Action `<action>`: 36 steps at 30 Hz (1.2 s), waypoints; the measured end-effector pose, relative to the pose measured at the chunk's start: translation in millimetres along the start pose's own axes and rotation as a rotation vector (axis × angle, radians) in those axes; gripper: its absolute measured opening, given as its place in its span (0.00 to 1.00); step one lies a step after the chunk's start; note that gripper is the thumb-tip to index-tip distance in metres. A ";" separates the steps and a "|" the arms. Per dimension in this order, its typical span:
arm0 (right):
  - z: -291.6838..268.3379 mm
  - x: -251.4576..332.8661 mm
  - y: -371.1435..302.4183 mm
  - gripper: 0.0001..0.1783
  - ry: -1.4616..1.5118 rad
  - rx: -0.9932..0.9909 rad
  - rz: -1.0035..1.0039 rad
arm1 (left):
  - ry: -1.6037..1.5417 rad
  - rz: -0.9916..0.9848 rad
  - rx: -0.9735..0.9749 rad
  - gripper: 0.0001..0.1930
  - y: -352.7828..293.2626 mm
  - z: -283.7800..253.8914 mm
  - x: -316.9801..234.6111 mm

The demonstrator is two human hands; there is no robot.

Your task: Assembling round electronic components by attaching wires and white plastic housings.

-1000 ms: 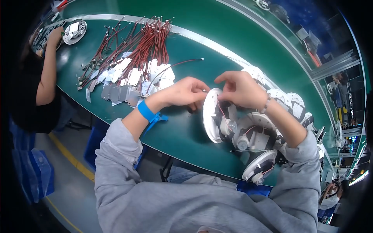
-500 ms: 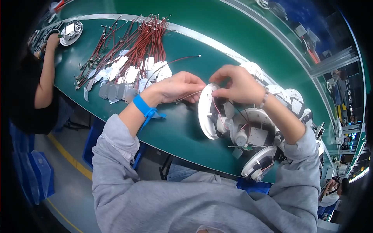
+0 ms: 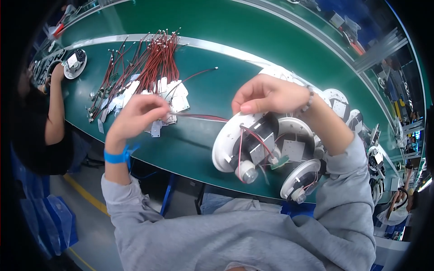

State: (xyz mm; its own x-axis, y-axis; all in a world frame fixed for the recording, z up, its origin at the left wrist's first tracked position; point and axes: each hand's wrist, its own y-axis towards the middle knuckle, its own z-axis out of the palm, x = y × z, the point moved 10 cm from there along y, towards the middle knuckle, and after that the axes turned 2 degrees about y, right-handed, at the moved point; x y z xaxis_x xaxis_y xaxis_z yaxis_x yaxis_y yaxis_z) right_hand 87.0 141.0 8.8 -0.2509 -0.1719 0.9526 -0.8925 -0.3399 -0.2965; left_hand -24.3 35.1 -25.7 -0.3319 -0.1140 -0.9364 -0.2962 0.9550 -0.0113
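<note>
My right hand (image 3: pixel 271 95) grips the upper rim of a round white housing (image 3: pixel 222 151), which is tilted above the bench. Inside it show black parts, a pale plate (image 3: pixel 261 150), a small clear-capped cylinder (image 3: pixel 247 173) and pink and dark wires. A green circuit board (image 3: pixel 280 162) hangs beside it. My left hand (image 3: pixel 141 116), wearing a blue wrist strap (image 3: pixel 116 156), pinches thin red and dark wires (image 3: pixel 199 116) that stretch taut to the housing's back. Below the fingers lies a silvery plate (image 3: pixel 156 128).
Red wire bundles (image 3: pixel 160 58) with white plates (image 3: pixel 178 101) are heaped on the green bench (image 3: pixel 203 158). More round housings (image 3: pixel 300 180) stand at the right. At far left, a co-worker's arm (image 3: pixel 55 106) reaches toward another housing (image 3: pixel 81 65).
My left hand has moved left, drawing the wires out from the housing. The housing has shifted left and turned, so more of its inside shows.
</note>
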 end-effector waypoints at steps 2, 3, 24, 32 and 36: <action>6.0 12.2 -7.4 0.09 0.029 -0.002 -0.017 | -0.046 0.007 -0.084 0.05 -15.8 -11.1 -14.1; 10.6 17.3 -9.6 0.09 0.056 0.012 -0.031 | -0.042 0.010 -0.074 0.05 -16.2 -14.6 -12.4; 10.2 36.7 -19.7 0.10 0.096 -0.224 -0.062 | -0.115 0.388 -0.145 0.23 -8.4 68.1 -119.0; -0.6 25.6 -26.9 0.09 0.087 -0.343 -0.036 | -0.286 0.200 0.164 0.14 9.8 83.7 -84.4; -6.0 33.1 -28.7 0.09 0.066 -0.361 -0.070 | -0.103 0.436 0.135 0.09 3.9 77.0 -108.9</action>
State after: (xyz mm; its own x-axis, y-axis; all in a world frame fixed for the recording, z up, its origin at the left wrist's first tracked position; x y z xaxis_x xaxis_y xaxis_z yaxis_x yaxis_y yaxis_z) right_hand 102.0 150.6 49.3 -0.1976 -0.0957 0.9756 -0.9801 0.0010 -0.1984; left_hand 79.6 72.2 49.2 -0.3064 0.3272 -0.8939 -0.0274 0.9357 0.3519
